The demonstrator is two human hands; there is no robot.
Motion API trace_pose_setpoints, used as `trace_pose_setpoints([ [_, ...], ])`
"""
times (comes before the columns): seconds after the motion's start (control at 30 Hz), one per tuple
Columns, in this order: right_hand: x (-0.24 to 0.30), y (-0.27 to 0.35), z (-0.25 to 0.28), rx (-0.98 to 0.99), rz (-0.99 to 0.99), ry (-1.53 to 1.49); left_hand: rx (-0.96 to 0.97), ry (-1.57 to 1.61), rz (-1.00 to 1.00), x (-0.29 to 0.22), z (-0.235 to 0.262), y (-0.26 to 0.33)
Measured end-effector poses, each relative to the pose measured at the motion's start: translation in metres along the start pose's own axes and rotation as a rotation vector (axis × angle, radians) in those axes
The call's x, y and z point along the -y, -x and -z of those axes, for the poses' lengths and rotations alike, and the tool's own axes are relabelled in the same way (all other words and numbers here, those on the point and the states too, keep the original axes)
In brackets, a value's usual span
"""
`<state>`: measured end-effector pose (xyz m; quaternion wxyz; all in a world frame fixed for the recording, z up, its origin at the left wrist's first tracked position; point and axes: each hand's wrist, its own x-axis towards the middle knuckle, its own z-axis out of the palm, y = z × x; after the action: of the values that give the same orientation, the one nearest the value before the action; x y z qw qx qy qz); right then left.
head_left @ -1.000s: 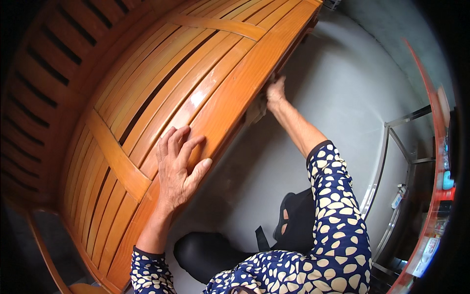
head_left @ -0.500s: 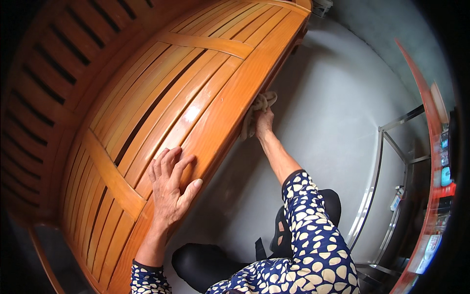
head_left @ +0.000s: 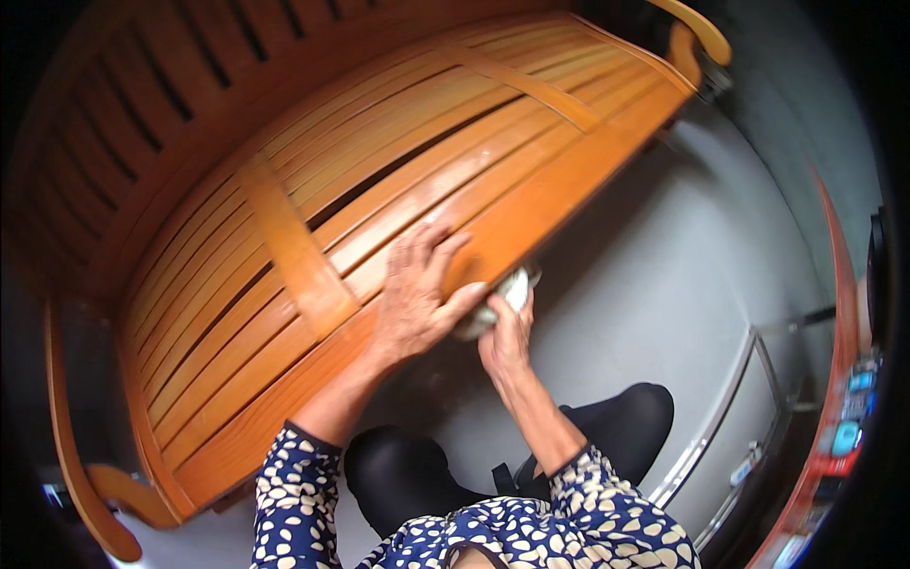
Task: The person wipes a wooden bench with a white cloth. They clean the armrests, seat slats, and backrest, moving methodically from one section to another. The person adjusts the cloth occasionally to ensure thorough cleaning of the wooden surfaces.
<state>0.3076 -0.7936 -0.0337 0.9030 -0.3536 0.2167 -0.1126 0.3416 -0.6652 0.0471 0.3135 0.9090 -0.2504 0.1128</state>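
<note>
A varnished wooden bench point(head_left: 531, 204) with a slatted seat stretches across the view from lower left to upper right. My left hand point(head_left: 417, 294) lies on its front rail, fingers spread over the seat edge and thumb pointing right. Just right of it, my right hand point(head_left: 509, 337) grips a pale cloth point(head_left: 515, 287) against the front edge of the bench. Part of the cloth is hidden under my right fingers and behind the left thumb, and it is a little blurred.
The bench's slatted back point(head_left: 123, 123) rises at the left, with curved armrests point(head_left: 81, 455) at both ends. Grey floor point(head_left: 654, 284) lies to the right. A metal-framed table with a red edge point(head_left: 823, 417) holds several small items at the far right.
My right hand has drawn the cloth back along the bench edge, nearer to my left hand. The view has turned, so more of the bench and both armrests show.
</note>
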Motion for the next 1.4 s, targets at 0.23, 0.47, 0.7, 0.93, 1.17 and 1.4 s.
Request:
trace_pose_setpoints([
  [0.23, 0.068, 0.070, -0.017, 0.558, 0.348, 0.664, -0.009, 0.318, 0.149, 0.010, 0.025, 0.043],
  [0.47, -0.023, 0.027, -0.074, 0.678, 1.074, 1.792, -0.364, 0.165, 0.170, 0.064, 0.036, 0.120],
  [0.7, -0.098, 0.088, -0.122, 1.475, 0.613, 1.583, -0.545, 0.084, 0.293, 0.073, 0.093, 0.151],
  [0.93, -0.057, 0.060, -0.135, 1.660, 0.840, 1.521, -0.609, 0.147, 0.391, 0.068, 0.141, 0.156],
  [1.17, 0.030, -0.028, -0.096, 1.037, 1.046, 1.770, -0.226, 0.072, 0.354, 0.041, 0.085, 0.077],
  [1.4, 0.101, -0.114, -0.058, 0.671, 0.941, 1.819, 0.074, -0.044, 0.149, 0.017, 0.006, -0.016],
])
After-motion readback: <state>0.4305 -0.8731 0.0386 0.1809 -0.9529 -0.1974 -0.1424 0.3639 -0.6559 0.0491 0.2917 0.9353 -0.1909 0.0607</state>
